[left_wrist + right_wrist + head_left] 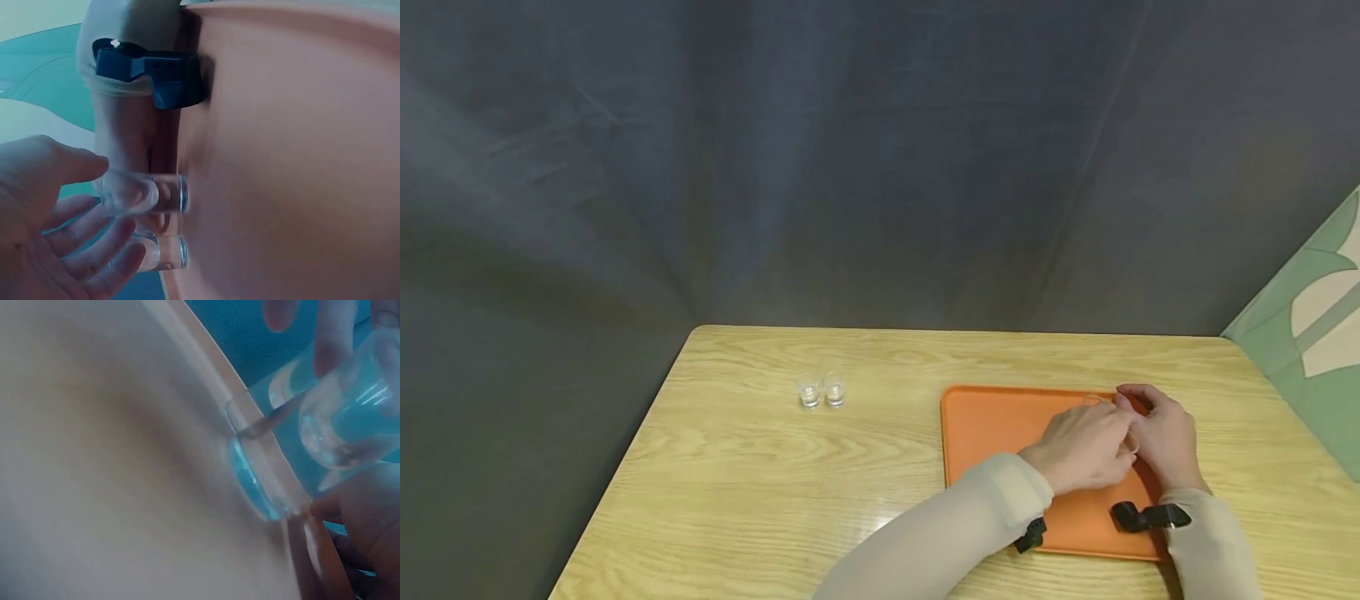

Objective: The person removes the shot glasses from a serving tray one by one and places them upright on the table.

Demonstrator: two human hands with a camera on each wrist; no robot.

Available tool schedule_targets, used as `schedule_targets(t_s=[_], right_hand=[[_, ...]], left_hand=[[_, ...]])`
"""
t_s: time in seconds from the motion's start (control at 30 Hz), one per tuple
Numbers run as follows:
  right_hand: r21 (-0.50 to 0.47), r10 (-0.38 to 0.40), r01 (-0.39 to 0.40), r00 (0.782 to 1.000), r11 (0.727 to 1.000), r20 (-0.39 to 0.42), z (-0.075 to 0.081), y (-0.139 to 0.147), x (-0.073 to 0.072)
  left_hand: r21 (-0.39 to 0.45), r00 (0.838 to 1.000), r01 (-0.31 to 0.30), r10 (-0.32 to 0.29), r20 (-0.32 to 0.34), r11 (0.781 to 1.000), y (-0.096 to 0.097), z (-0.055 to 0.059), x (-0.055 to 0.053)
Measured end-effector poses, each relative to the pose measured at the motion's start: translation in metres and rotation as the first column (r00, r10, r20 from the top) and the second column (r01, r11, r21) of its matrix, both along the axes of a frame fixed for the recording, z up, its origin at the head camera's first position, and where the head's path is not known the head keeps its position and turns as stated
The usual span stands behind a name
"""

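Note:
Two small clear shot glasses are over the right side of the orange tray [992, 417], close to its edge. In the left wrist view, my left hand [44, 212] holds the nearer shot glass [169, 195] between thumb and bent fingers near its rim; the base is at the tray surface. Its lower fingertips overlap the farther shot glass [172, 253]. My right hand [1168, 433] bends in from the tray's right edge, its thumb and forefinger by the left hand's fingers. In the right wrist view it lies right beside the large shot glass [337, 431]; I cannot tell whether it grips one.
Two more clear shot glasses, one [808, 392] beside the other [835, 390], stand on the wooden table [760, 492] left of the tray. A dark curtain [880, 167] hangs behind the table, and a green-patterned cloth [1322, 350] is at the right.

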State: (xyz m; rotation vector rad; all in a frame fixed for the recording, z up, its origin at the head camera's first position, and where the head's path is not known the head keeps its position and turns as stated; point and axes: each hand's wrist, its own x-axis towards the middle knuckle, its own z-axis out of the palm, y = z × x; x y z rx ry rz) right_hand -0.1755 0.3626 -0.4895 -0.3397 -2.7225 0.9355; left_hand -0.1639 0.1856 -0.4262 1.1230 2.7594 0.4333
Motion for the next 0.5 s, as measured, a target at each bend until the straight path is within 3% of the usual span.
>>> schedule_targets(t_s=[0.2,0.5], right_hand=[[-0.017,-0.011,0.012,1.0,1.0,0.015,0.003,-0.005,0.0],[-0.027,-0.026,0.026,1.0,0.999,0.013,0.003,-0.007,0.0]], left_hand=[[-0.004,0.997,0.043,-0.043,-0.067,0.999,-0.004,-0.013,0.0],[0.105,0.999,0.007,-0.012,0.049,0.994,-0.025,-0.012,0.0]])
